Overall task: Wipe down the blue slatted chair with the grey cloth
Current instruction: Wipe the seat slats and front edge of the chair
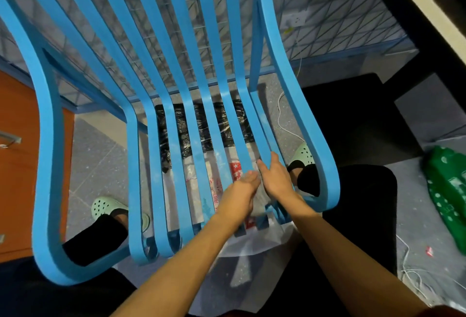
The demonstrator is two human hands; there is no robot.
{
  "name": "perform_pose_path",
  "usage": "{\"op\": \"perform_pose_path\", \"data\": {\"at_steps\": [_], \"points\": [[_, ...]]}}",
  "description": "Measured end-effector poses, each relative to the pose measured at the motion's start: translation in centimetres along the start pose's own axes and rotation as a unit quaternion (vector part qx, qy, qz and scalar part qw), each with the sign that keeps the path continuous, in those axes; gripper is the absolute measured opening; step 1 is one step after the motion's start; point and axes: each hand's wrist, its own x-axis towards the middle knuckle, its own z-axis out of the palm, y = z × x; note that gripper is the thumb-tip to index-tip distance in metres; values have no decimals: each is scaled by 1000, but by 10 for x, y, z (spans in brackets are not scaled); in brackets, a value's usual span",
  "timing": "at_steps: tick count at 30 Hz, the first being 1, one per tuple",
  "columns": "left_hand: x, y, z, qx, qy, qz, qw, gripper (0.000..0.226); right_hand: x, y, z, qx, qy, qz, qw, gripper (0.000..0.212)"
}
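1. Your forearms (181, 263) cross the chair's (48, 165) near edge to its right slats. The curved side rail (325, 165) runs just right of your right hand (277, 183), so room is tight there; bare slats lie open to the left.
2. Your left hand (239, 193) curls round the cloth (259, 204), bunched between both hands. Your right hand lies flat, fingers straight along a slat.
3. Under the seat lie a black bag (201, 127), far, and a white bag (252, 243), near; you cannot tell their contents.
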Motion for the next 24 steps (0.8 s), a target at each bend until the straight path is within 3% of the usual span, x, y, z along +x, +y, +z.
{"op": "perform_pose_path", "data": {"at_steps": [2,7,10,12,14,18,21,24], "points": [[21,-8,-8,-1,26,-7,1000,44,-2,1,-2,23,-1,-1,1000,51],[42,-21,-2,-75,-4,-67,995,45,-1,-1,-5,39,-15,23,999,45],[25,-6,0,-16,-3,-56,998,42,-1,-3,-5,38,-18,30,999,45],[3,11,-3,-34,17,-13,999,28,0,-3,-6,38,-18,27,999,42],[-20,26,4,-115,11,-52,992,19,-1,-1,-7,38,-24,21,999,41],[-48,25,24,-229,14,-119,966,22,0,2,-7,45,-27,25,998,41],[-39,18,17,-127,-29,-34,991,16,4,5,-6,63,-32,31,997,39],[-26,11,8,-91,-30,-12,995,23,5,4,-5,70,-42,43,996,41]]}}
